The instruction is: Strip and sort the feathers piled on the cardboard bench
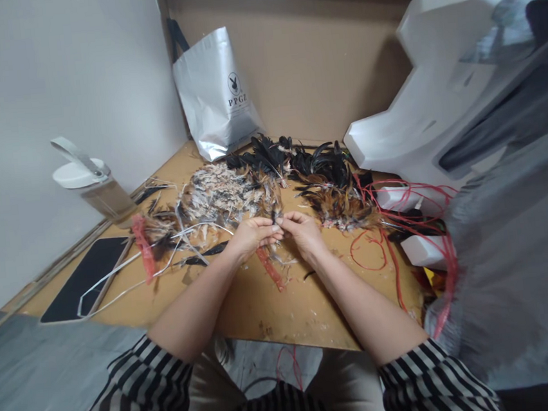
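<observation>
Table (265, 310) at frame center: left hand (252, 235) and right hand (303, 232) met, fingers pinched together on a small feather (275, 217); feather piles (234, 193) behind.

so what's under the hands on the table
Under the left hand and right hand, a red strip lies on the table among feather scraps. Its top end is hidden by the hands.
</observation>
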A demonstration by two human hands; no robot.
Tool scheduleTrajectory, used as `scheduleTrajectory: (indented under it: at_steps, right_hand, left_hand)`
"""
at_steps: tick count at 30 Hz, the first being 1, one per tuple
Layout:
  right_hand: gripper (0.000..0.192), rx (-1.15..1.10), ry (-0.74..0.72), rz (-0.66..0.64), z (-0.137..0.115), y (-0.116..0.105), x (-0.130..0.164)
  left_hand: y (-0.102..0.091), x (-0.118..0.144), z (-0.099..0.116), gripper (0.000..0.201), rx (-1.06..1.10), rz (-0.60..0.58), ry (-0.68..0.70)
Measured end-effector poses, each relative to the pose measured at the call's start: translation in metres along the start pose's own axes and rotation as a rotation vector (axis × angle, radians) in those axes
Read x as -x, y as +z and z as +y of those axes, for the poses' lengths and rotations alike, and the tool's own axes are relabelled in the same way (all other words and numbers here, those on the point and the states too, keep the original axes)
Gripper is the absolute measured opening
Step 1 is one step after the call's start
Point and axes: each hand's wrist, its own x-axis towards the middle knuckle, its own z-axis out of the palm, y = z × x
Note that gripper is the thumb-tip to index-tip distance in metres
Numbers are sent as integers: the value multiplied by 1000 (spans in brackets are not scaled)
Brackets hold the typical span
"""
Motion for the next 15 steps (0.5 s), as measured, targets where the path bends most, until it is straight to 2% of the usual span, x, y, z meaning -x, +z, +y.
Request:
scheduleTrajectory:
  at_steps: [5, 8, 11, 15]
  right_hand:
    - [27, 7, 41, 2, 1, 3, 1]
    - [26, 81, -16, 13, 2, 1, 0]
    - [24, 338, -227, 13, 0, -2, 1]
    - [21, 872, -594, -36, -5, -5, 6]
  left_hand:
    - [-2, -1, -1, 19, -47, 33, -5]
    - [-4, -2, 0, 20, -3, 42, -15]
    - [-6, -3, 1, 16, 118, 60, -29]
    - [-7, -3, 4, 13, 247, 69, -39]
